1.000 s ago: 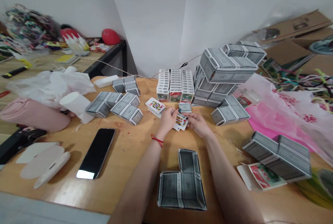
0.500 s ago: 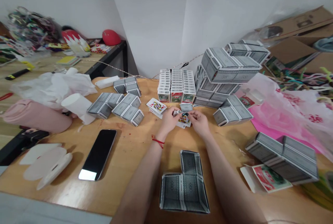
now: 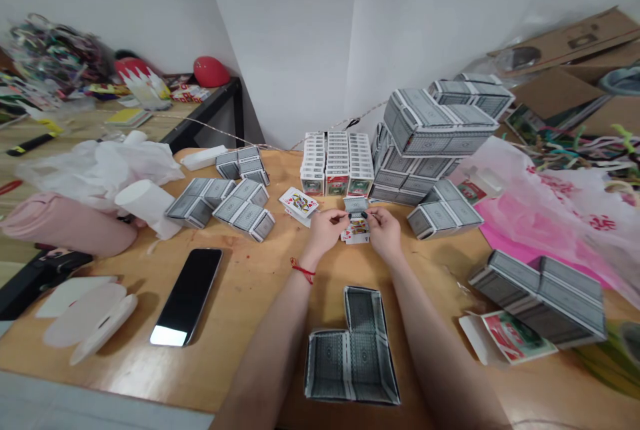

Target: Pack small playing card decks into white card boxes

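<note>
Near edge: L-shaped block of grey-backed packs point(image 3: 350, 353) on counter point(image 3: 240, 297), between forearms, untouched. Phone point(image 3: 187, 293) to left, open red-green tuck box point(image 3: 513, 340) to right.

Mid: left hand point(image 3: 326, 230) and right hand point(image 3: 386, 231), fingertips closed on small card stack point(image 3: 356, 230), face up, just above counter.

Since a second ago: hands shifted slightly farther out, loose fan drawn tighter. Squaring of stack looks under way.

Behind: face-up pile point(image 3: 299, 203), boxed decks point(image 3: 337, 167), wrapped bricks point(image 3: 430, 130).

Writing: red print on pink bag point(image 3: 540, 217) and box labels too small to read.
</note>
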Demonstrator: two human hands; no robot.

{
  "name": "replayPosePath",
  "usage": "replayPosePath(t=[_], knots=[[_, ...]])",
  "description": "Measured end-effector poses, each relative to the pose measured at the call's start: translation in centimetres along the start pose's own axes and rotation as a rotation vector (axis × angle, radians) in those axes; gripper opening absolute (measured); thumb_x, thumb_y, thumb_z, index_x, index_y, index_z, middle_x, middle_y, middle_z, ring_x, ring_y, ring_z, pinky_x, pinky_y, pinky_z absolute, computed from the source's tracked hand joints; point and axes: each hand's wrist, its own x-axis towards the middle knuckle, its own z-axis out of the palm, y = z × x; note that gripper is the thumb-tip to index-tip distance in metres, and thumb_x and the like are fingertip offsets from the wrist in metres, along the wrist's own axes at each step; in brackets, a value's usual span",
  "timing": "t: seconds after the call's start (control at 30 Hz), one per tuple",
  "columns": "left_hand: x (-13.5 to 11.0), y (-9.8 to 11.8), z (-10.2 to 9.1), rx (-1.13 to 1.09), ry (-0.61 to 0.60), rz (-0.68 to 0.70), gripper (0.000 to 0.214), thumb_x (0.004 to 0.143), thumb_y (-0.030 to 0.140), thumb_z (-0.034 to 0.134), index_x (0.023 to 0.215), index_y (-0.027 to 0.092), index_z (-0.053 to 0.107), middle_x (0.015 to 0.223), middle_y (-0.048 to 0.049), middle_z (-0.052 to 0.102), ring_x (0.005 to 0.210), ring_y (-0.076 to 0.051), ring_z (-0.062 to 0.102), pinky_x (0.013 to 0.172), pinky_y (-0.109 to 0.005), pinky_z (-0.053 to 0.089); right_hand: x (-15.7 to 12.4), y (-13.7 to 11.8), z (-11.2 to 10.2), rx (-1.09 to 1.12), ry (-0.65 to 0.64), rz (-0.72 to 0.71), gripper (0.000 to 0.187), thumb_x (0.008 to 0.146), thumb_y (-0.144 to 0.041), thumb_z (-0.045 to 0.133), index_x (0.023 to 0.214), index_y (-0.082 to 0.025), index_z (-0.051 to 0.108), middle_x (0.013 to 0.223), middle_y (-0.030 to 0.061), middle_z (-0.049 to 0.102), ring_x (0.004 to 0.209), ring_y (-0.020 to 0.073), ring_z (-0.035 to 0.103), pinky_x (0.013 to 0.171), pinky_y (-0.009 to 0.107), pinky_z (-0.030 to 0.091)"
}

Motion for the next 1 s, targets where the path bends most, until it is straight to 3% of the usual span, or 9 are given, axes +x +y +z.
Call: replayPosePath(t=[0.2, 0.4, 0.6, 0.73, 1.0], knots=[[-0.2, 0.4, 0.0, -0.024, -0.116, -0.041, 0.023, 0.071, 0.021, 0.054, 0.086, 0.012, 0.069, 0.077, -0.0048, 0.069, 0.062, -0.012, 0.056, 0.056, -0.021, 0.042, 0.2, -0.3, -0.3, 0.027, 0.085, 0.025, 0.020, 0.071, -0.035, 0.052, 0.076, -0.016, 0.056, 0.066, 0.0022, 0.059, 0.058, 0.0135, 0.050, 0.055, 0.024, 0.037], [0.0, 0.1, -0.4, -0.136, -0.188, -0.064, 0.024, 0.069, 0.018, 0.053, 0.087, 0.011, 0.069, 0.078, -0.0042, 0.068, 0.063, -0.011, 0.055, 0.058, -0.020, 0.041, 0.4, -0.5, -0.4, 0.141, 0.068, 0.002, 0.019, 0.069, -0.035, 0.055, 0.073, -0.016, 0.056, 0.064, 0.0008, 0.058, 0.059, 0.0124, 0.050, 0.056, 0.024, 0.038], [0.3, 0.0, -0.3, -0.248, -0.128, -0.131, 0.024, 0.068, 0.020, 0.055, 0.086, 0.012, 0.068, 0.073, -0.0029, 0.066, 0.059, -0.010, 0.053, 0.055, -0.020, 0.040, 0.4, -0.7, -0.5, 0.304, 0.023, 0.074, 0.027, 0.063, -0.038, 0.064, 0.078, -0.017, 0.057, 0.072, 0.0020, 0.062, 0.063, 0.0129, 0.055, 0.059, 0.024, 0.041], [0.4, -0.2, -0.1, -0.342, -0.074, -0.160, 0.025, 0.068, 0.021, 0.055, 0.087, 0.012, 0.067, 0.075, -0.0025, 0.066, 0.062, -0.010, 0.054, 0.059, -0.021, 0.041, 0.1, -1.3, -0.4, 0.372, -0.086, 0.149, 0.033, 0.062, -0.043, 0.065, 0.082, -0.017, 0.058, 0.074, 0.0031, 0.064, 0.062, 0.0148, 0.057, 0.059, 0.027, 0.045], [0.5, -0.2, -0.4, -0.328, -0.088, -0.167, 0.018, 0.066, 0.023, 0.059, 0.077, 0.012, 0.066, 0.069, -0.0006, 0.063, 0.061, -0.009, 0.051, 0.059, -0.021, 0.039, -0.1, -1.1, -0.1, 0.281, -0.137, 0.137, 0.030, 0.064, -0.045, 0.062, 0.074, -0.016, 0.058, 0.064, 0.0003, 0.061, 0.054, 0.0129, 0.052, 0.052, 0.024, 0.041]])
